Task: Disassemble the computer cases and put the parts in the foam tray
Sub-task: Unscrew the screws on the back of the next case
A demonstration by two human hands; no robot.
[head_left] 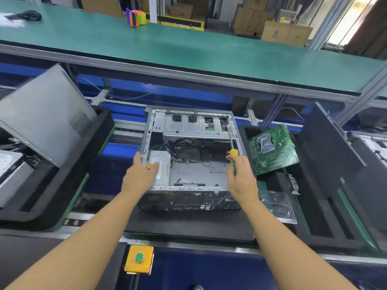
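A long green-topped counter [188,49] on a grey metal frame runs across the room, a tape dispenser [137,17] standing on it. Behind it cardboard boxes [282,31] are stacked, and daylight glares through a window [354,13] at far right.

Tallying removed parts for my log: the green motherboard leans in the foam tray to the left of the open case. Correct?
Not quite: the head view shows the green motherboard leaning in the foam tray to the right of the open case, not the left.
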